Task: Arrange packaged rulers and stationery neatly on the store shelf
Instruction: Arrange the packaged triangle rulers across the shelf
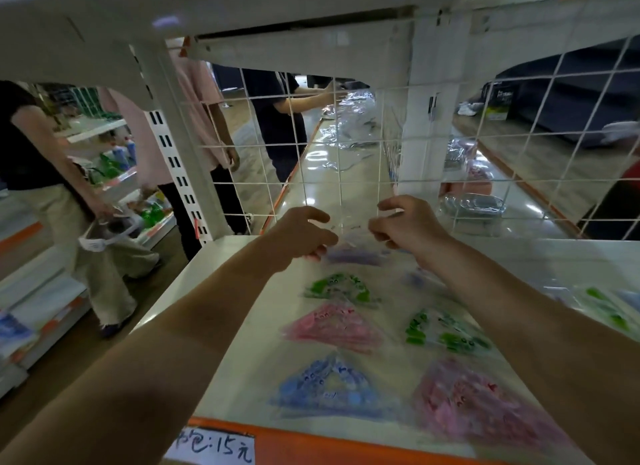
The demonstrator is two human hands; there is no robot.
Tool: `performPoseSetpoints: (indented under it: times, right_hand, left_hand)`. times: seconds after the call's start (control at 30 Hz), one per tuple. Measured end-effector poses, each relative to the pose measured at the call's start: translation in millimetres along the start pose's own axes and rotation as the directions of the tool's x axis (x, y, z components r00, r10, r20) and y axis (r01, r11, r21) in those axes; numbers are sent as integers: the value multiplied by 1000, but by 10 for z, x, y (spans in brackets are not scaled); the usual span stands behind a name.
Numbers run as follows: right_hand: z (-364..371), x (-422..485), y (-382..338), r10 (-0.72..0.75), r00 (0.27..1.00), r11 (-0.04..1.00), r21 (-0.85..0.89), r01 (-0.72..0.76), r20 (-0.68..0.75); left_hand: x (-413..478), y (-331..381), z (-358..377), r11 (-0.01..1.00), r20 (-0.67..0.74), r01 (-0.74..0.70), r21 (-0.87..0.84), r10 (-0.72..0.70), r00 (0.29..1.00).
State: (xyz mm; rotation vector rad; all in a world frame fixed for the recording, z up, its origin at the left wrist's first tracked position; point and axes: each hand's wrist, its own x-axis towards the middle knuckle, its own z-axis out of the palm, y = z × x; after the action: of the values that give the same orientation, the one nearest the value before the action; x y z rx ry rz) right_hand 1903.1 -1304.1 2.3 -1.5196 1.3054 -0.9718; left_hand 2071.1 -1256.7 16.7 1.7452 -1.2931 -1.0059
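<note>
Our left hand [304,238] curls its fingers round the left edge of the purple ruler packet [353,255], which lies at the back of the shelf [214,312] beside the wire grid [311,160]; our right hand [405,225] pinches its clear upper corner. We judge it light and flat, with slippery film, best held by both edges

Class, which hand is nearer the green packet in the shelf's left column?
Left. The left hand grips the purple packet just behind the green packet; the right hand pinches it farther right.
</note>
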Motion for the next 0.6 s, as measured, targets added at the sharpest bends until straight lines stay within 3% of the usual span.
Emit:
performPoseSetpoints:
  times: [0.13, 0.3, 0.43, 0.6]
  right_hand:
    - [46, 77, 81, -35, 994, 948, -312, 66, 103]
    - [94, 51, 97, -64, 984, 763, -628, 156, 167]
    - [108, -54, 53, -81, 978, 626, -754, 200, 192]
    - [223, -208, -142, -166, 944, 676, -665, 318, 283]
  left_hand:
    - [132, -102, 48, 926, -63, -123, 356, 155, 986]
    - [193, -132, 83, 752, -36, -134, 645, 205, 978]
    - [161, -144, 44, 716, -5, -140, 684, 197, 980]
    - [0, -160, -358, 801, -32, -119, 586, 169, 985]
